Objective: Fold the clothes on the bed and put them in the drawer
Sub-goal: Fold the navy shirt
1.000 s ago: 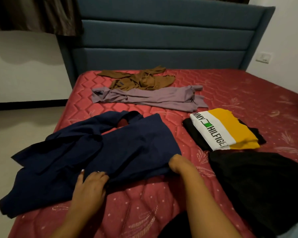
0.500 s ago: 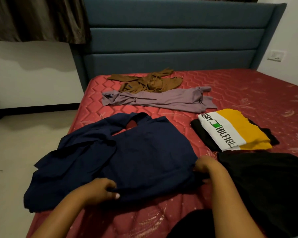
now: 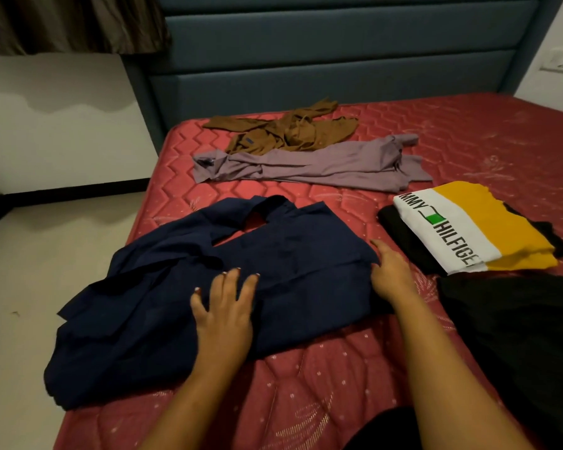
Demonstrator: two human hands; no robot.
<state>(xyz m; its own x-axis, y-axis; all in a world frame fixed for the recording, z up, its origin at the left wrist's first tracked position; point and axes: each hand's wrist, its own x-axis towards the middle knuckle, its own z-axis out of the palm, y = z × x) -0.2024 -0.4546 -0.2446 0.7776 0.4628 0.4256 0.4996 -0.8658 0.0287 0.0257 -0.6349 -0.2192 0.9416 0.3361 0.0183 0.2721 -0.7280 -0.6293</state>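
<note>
The navy shirt (image 3: 273, 271) lies spread near the left edge of the bed (image 3: 176, 203), with its left side bunched toward the floor. The left hand (image 3: 223, 306) presses flat on the shirt's middle, fingers spread, holding nothing. The right hand (image 3: 389, 274) lies with straight fingers along the shirt's right edge, beside the folded yellow-and-white shirt (image 3: 462, 228).

Step in hand: smoothing before the first fold. The next move likely calls for bringing the bunched left side inward.

Half a second earlier both hands pinched the lower hem; now both lie flat.

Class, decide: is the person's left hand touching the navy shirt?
Touching: the head view shows the left hand lying flat, fingers spread, on the navy shirt.
</note>
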